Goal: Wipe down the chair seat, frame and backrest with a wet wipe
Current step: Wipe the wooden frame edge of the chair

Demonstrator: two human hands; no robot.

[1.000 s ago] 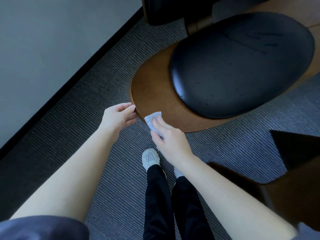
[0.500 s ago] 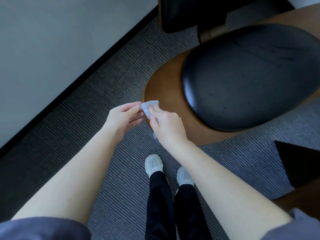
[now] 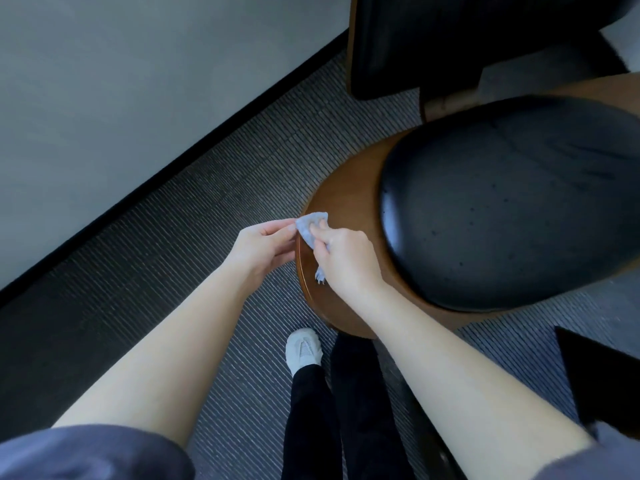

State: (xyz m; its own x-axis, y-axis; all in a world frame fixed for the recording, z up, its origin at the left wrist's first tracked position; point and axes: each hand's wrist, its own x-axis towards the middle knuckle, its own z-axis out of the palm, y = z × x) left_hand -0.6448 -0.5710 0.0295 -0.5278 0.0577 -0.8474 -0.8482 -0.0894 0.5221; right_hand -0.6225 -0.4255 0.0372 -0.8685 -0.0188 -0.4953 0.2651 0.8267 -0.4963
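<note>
Head camera showed my right hand (image 3: 346,258) gripping the wet wipe (image 3: 308,226) and my left hand (image 3: 263,245) pinching its corner, both hands together over the wooden chair frame (image 3: 339,209), seemingly refolding it; next, I judged, a clean face needed pressing along that rim.

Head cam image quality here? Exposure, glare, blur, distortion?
Head view: dim, cool, low-contrast light; the backrest is nearly crushed to black; soft sheen but no hard glare on the seat cushion; the wet wipe, left hand and right hand are reasonably sharp; the right sleeve is smeared; wide-angle stretch balloons the forearms toward the bottom edge.
</note>
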